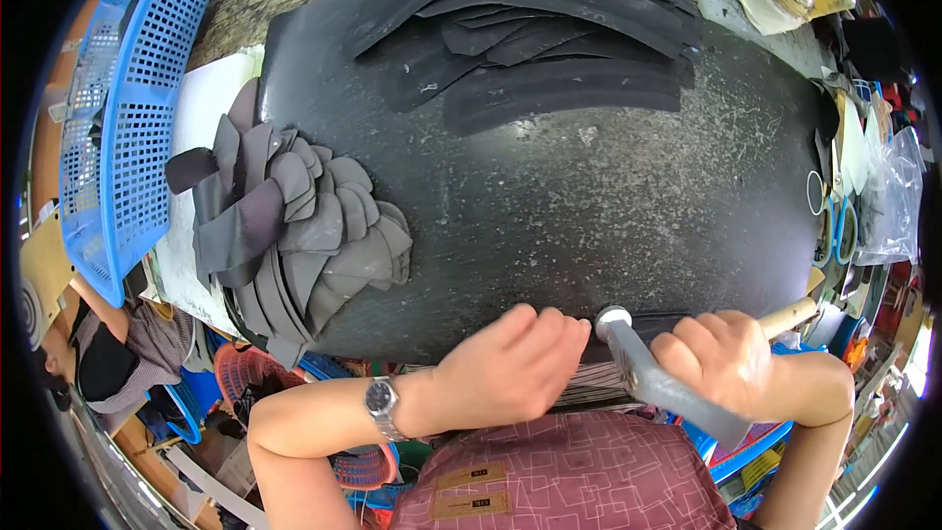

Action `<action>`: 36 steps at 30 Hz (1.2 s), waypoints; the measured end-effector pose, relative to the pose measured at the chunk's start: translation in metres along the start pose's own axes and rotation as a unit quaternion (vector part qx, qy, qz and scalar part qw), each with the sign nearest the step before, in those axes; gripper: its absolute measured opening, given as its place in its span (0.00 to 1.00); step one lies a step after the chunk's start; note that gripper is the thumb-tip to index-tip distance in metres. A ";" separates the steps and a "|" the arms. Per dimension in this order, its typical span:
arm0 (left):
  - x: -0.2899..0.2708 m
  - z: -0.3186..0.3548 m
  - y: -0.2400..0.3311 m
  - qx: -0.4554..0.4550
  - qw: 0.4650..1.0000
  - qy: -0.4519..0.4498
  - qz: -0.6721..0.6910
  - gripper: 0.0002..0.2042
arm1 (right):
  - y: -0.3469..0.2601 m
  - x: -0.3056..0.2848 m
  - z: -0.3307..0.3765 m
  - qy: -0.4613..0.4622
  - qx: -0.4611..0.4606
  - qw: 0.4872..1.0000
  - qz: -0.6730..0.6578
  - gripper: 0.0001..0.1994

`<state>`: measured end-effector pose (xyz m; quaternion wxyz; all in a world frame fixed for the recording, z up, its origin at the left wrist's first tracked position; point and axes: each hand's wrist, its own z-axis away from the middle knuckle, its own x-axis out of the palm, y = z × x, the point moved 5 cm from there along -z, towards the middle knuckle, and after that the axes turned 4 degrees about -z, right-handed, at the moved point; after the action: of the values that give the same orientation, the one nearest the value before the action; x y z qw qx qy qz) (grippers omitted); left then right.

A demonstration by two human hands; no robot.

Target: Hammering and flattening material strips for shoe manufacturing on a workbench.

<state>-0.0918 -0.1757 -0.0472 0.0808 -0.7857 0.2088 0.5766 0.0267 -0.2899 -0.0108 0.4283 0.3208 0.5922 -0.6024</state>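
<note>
Apparently, hammering was in hand at the near edge

From where I stood, the right hand (721, 363) had its fingers wrapped around the pale wooden handle (793, 316) of a grey metal hammer (643, 373). Its round silver face was just beside the left hand (520, 363), whose fingers were curled; I couldn't tell whether they held anything. A thin black strip (663, 319) lay near the hammer on the scuffed black surface (589, 201). Another blow, I judged, called for those left fingers well clear.
</note>
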 end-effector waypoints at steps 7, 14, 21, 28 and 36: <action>-0.007 0.013 -0.008 -0.048 0.997 0.008 0.065 0.16 | -0.010 -0.001 -0.015 0.010 -0.018 1.000 0.019 0.12; -0.012 0.033 -0.014 -0.112 0.988 0.032 0.098 0.16 | -0.015 0.003 -0.032 -0.009 -0.027 1.000 -0.007 0.13; -0.017 0.046 -0.013 -0.175 0.984 0.035 0.027 0.16 | -0.025 0.001 -0.052 -0.005 -0.028 0.999 0.017 0.12; -0.011 0.064 -0.013 -0.259 0.951 0.133 0.107 0.13 | -0.025 0.000 -0.054 -0.028 -0.005 1.000 0.011 0.13; -0.015 0.054 0.008 -0.199 0.971 0.109 -0.077 0.11 | -0.029 -0.002 -0.063 -0.053 -0.052 0.997 0.025 0.14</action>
<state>-0.1464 -0.1592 -0.0494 -0.0569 -0.8578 0.0364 0.5094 -0.0059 -0.2298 -0.0019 0.4897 0.2804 0.5912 -0.5763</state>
